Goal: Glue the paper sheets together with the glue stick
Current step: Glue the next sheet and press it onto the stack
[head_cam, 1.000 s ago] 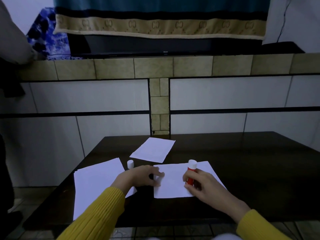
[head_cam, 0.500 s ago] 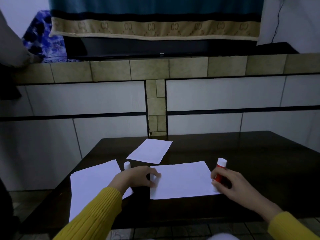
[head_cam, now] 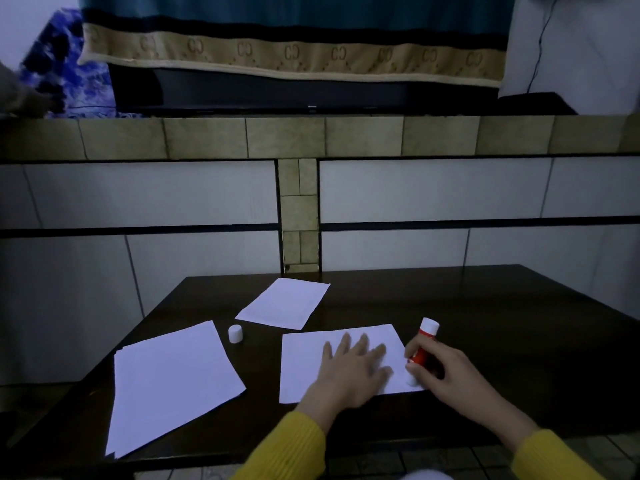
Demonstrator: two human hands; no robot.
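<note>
The left hand (head_cam: 349, 368) has moved from the sheet's left edge to lie spread flat on the thin, easily sliding paper sheet (head_cam: 304, 362) near the tabletop's (head_cam: 519, 341) front edge, while the right hand (head_cam: 446, 372) pinches the glue stick (head_cam: 424, 344) by its barrel.

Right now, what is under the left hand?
The left hand lies flat on the middle sheet, which rests on the table. Whether a second sheet lies beneath cannot be seen.

Dark table (head_cam: 485, 341): paper stack (head_cam: 173, 382) left, white cap (head_cam: 235, 333), far sheet (head_cam: 284, 303), near sheet (head_cam: 304, 362), possibly doubled.
</note>
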